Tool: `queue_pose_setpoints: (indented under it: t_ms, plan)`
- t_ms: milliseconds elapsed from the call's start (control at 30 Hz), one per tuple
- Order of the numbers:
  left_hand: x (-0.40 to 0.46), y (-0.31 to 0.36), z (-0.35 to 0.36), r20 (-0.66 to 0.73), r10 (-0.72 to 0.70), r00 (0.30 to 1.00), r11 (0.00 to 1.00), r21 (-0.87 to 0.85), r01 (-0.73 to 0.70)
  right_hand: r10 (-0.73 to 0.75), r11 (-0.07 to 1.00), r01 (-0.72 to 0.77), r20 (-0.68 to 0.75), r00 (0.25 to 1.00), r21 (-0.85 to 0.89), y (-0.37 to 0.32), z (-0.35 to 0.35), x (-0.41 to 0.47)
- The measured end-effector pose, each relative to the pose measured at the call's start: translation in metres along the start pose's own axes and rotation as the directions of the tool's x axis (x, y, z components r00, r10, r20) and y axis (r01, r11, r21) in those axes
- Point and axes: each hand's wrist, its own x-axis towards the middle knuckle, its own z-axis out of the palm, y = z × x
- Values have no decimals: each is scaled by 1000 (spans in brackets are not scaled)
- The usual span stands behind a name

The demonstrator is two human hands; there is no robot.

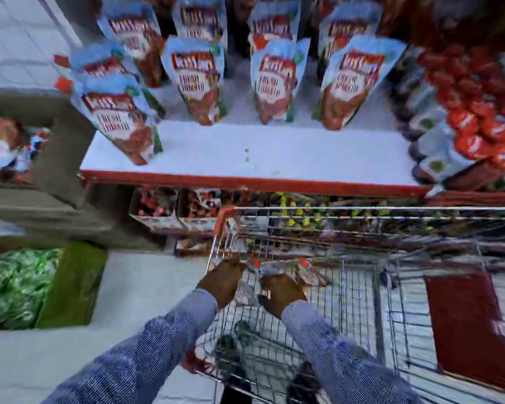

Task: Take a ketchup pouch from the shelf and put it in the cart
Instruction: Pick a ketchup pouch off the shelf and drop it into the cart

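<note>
shelf [260, 158]: white board with a red front edge, upper half of the view; its front strip is bare. ketchup pouches [197, 80]: blue-topped, red-bodied stand-up packs, upright in several rows toward the back of the shelf, the leftmost front one [120, 118] tilted and nearest the edge. red-capped packs [478, 112]: heaped at the right end of the shelf, details blurred. cart [362, 211]: wire basket with a red corner piece, parked just below and in front of the shelf, its near-left corner under the hands; a dark red panel [467, 328] lies on its right side. left hand [222, 282]: blue sleeve, reaching over the cart's left rim, fingers curled down at the wire; whether they grip the rim or a pack, i cannot tell. right hand [282, 291]: blue sleeve, inside the cart's upper left corner, fingers bent around a ketchup pouch [298, 269], of which only a pale, red-marked end shows beyond the knuckles, blurred. that pouch sits within the basket's outline, between the two hands and above the wire floor; whether it rests on the wire cannot be told. green bagged goods [21, 284]: low bin at the left, well apart from the cart.
</note>
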Motion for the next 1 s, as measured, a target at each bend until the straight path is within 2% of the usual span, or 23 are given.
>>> queue_pose_setpoints:
  t_ms: [33,100,200,300,433,567,667,767,900,933,1000]
  plan:
    - [10,-4,10,67,-19,998,999,31,17,29,1000,-29,79,996,-6,1,12,6]
    - [20,-9,23,128,-50,990,998,44,45,63,998,-61,135,989,-24,2,27,14]
    - [26,-8,36,160,-85,983,995,67,75,109,994,-109,62,992,1,2,42,25]
    - [22,1,24,135,-105,985,991,98,92,96,995,-96,-18,995,23,-1,31,23]
    - [-4,11,-15,13,-96,995,995,17,95,12,995,0,-133,991,96,-6,-20,-6]
    - [-52,24,-85,-222,-87,971,996,-54,77,-71,987,111,-293,953,120,-30,-94,-47]
    - [-88,26,-149,-479,-9,878,1000,-28,-4,-121,974,198,-479,869,113,-65,-160,-80]
    - [-112,24,-214,-600,40,799,996,-43,-82,-169,957,281,-644,746,75,-100,-219,-96]
    - [-115,12,-278,-780,30,625,996,-26,-80,-213,927,374,-783,585,28,-140,-272,-84]
    - [-111,7,-289,-803,12,596,997,-35,-67,-218,922,387,-796,565,22,-149,-281,-77]
    - [-99,-5,-305,-813,-30,582,999,-48,-15,-219,922,387,-790,572,25,-163,-294,-60]
